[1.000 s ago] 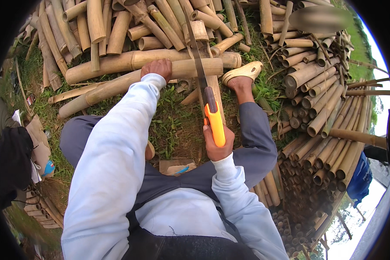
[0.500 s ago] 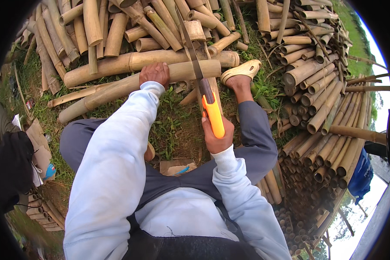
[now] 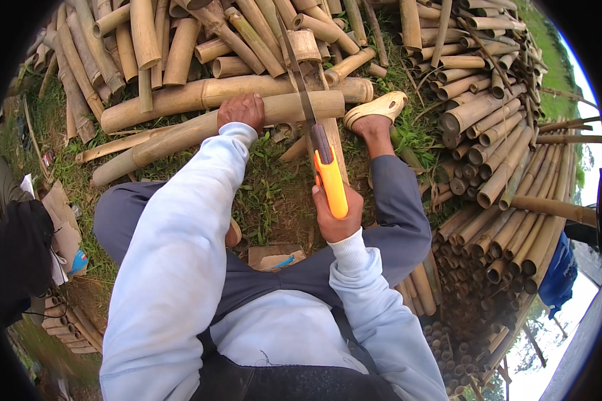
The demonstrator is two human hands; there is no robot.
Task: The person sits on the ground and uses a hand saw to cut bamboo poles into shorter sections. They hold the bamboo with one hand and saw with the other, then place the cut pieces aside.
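Observation:
My right hand (image 3: 340,215) is wrapped round the orange handle of a hand saw (image 3: 332,180). Its long blade points away from me and crosses a thick bamboo pole (image 3: 174,144) close to the pole's right end. My left hand (image 3: 241,112) grips that pole from above, a short way left of the blade. Under the pole's right end runs a narrow wooden board (image 3: 330,144), with a short bamboo piece (image 3: 304,46) at its far end. Whether the teeth have cut into the bamboo I cannot make out.
Another thick bamboo pole (image 3: 180,103) lies just beyond. Cut bamboo pieces (image 3: 180,53) heap up at the far side, and a tall bamboo stack (image 3: 488,134) stands on the right. My sandalled foot (image 3: 376,110) is beside the board. Cardboard (image 3: 274,257) lies between my legs.
The saw and my right hand have shifted slightly toward me. My left hand keeps its hold on the bamboo pole; the whole view has moved a little.

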